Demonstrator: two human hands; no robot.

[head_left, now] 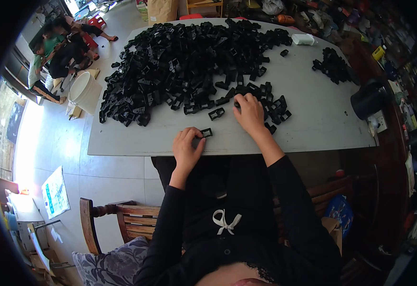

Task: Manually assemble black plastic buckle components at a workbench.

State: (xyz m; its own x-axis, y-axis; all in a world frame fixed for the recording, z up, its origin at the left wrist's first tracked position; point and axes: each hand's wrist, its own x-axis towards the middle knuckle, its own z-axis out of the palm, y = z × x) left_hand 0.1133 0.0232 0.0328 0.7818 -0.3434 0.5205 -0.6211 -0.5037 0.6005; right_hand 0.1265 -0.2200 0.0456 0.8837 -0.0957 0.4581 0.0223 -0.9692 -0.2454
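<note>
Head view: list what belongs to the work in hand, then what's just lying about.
Apparently in use:
black piece at the left hand
large heap of black pieces near the right hand
smaller black pile
grey table

Apparently lying about:
white container
black vessel
white bucket
patterned cushion

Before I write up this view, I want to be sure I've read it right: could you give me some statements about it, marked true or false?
1. The left hand touches a black part. True.
2. All the black parts form one pile. False: a small pile lies apart, right of the large pile.
3. A white bucket is left of the table. True.
4. The right hand lies in the person's lap. False: it is over the table.
</note>
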